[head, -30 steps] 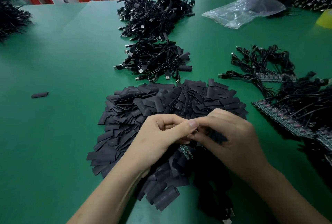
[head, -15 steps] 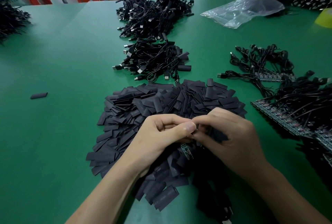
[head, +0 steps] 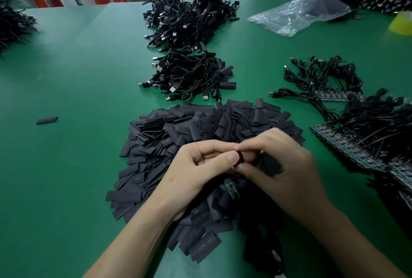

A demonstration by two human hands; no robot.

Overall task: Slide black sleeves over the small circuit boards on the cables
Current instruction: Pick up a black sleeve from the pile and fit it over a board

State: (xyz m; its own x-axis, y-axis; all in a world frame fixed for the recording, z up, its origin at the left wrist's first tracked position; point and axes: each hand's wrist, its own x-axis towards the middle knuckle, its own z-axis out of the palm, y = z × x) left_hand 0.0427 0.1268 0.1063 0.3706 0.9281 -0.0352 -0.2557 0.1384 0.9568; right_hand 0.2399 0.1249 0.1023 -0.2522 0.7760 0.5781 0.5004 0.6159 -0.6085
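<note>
Hands barely shift at lower centre: left hand [head: 196, 173] and right hand [head: 287, 166] together pinch a flat black tube sleeve [head: 241, 159], a small green circuit board [head: 231, 189] showing just beneath them.

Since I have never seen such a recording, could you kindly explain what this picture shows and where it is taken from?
There is no machine here: a person works with bare hands, and the one camera sits on their head, looking down. The left hand and right hand meet above a green table and together pinch a black sleeve; the right hand is blurred. A small board shows just beneath them. Under the hands lies a sleeve pile; beyond it are cable bundles, and to the right bare boards with cables. One stray sleeve lies far left.
</note>
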